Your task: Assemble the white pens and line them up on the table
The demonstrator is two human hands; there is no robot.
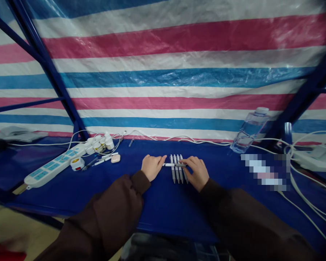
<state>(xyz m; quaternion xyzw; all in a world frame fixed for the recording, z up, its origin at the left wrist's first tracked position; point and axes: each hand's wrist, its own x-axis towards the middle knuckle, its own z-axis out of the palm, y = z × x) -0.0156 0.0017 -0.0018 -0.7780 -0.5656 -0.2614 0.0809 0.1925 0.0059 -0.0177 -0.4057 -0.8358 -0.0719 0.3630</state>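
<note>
On the blue tabletop (163, 206), several white pens with dark clips (177, 168) lie side by side, pointing toward me. Another pen (174, 165) lies crosswise over their upper parts. My left hand (152, 167) comes in from the left, its fingertips at the pen's white end. My right hand (195, 173) covers the pen's dark end, with its fingers over the row. Both hands appear to hold this crosswise pen. Brown sleeves cover both forearms.
A white power strip (51, 165) with plugs and tangled white cables lies to the left, near loose pens (100, 160) and a small pale case (115, 158). A clear water bottle (250, 130) stands back right. A striped tarp (163, 78) and blue frame bars rise behind.
</note>
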